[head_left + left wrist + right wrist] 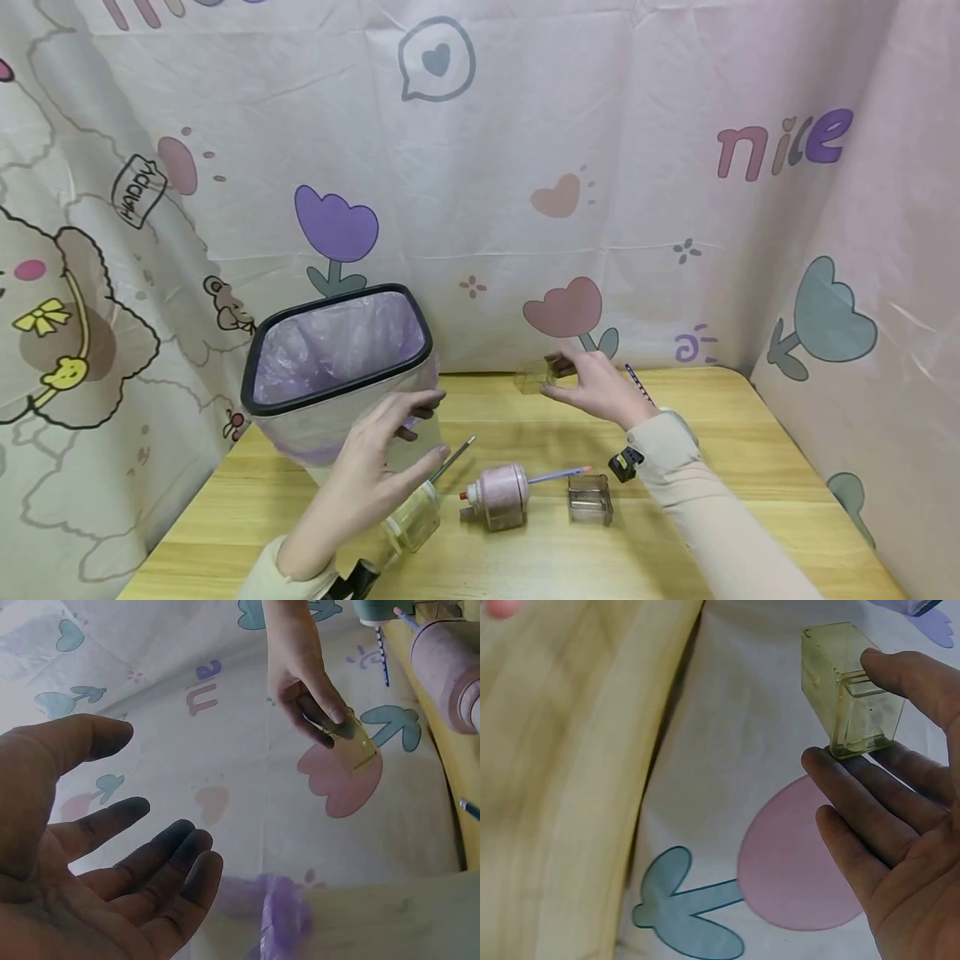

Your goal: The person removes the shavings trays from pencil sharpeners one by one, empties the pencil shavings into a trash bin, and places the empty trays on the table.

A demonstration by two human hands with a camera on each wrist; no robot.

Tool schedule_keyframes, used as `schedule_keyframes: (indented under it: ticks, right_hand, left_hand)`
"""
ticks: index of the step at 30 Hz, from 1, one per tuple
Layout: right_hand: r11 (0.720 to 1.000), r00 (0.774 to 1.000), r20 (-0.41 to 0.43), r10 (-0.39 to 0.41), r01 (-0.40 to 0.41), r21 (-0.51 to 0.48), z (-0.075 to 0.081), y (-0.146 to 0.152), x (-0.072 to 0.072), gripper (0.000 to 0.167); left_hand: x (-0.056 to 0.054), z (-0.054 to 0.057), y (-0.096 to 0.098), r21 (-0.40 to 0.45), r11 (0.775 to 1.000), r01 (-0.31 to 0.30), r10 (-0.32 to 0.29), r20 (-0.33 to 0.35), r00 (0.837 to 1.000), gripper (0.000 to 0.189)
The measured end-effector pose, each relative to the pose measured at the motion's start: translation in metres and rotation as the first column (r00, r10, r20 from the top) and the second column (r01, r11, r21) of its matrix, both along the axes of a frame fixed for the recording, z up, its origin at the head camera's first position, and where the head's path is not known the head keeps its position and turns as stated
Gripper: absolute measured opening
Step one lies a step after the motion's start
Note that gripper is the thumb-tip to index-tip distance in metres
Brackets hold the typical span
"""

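My right hand (600, 387) pinches a small see-through yellowish plastic box (851, 694) between thumb and fingers. It holds the box up in front of the curtain, above the table's far edge. My left hand (375, 454) hovers with fingers spread and holds nothing; its fingertips look dark and smudged. Below it lies a pale yellow see-through container (416, 518), partly hidden by the hand. A pink pencil sharpener (504, 497) lies to its right on the table. Next to that stands a smoky see-through box (590, 500), which seems to hold nothing.
A bin (337, 400) with a black rim and purple liner stands back left. A dark pencil (453, 458), a blue pencil (558, 476) and a dotted pencil (639, 383) show by the sharpeners. A greenish object (382, 609) is partly cut off. A printed curtain (480, 167) surrounds the table.
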State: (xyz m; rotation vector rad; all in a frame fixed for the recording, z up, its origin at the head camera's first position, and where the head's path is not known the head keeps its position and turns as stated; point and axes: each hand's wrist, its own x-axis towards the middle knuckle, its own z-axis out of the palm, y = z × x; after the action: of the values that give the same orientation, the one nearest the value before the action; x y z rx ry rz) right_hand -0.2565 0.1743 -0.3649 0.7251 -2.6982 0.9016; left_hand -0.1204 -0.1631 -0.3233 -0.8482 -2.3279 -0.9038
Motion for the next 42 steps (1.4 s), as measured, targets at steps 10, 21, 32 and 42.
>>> schedule_keyframes:
  ticks: [10, 21, 32, 42]
  right_hand:
    - [1.000, 0.999, 0.034, 0.010, -0.010, -0.014, -0.019, 0.009, -0.001, 0.050]
    - [1.000, 0.995, 0.098, 0.008, -0.009, 0.007, -0.039, 0.016, -0.003, 0.057]
    - [1.000, 0.984, 0.179, 0.018, -0.017, -0.008, -0.049, 0.018, -0.004, 0.058]
    - [0.999, 0.972, 0.235, 0.024, -0.030, 0.021, -0.058, 0.018, -0.007, 0.057]
  left_hand:
    - [-0.012, -0.008, 0.015, -0.029, 0.997, 0.076, -0.074, 0.064, 0.995, 0.057]
    - [-0.021, -0.022, 0.026, -0.088, 0.995, 0.056, -0.040, 0.171, 0.984, 0.059]
    - [-0.031, -0.035, 0.031, -0.104, 0.992, 0.070, -0.047, 0.215, 0.976, 0.060]
    - [-0.037, -0.046, 0.035, -0.116, 0.989, 0.093, -0.062, 0.246, 0.967, 0.057]
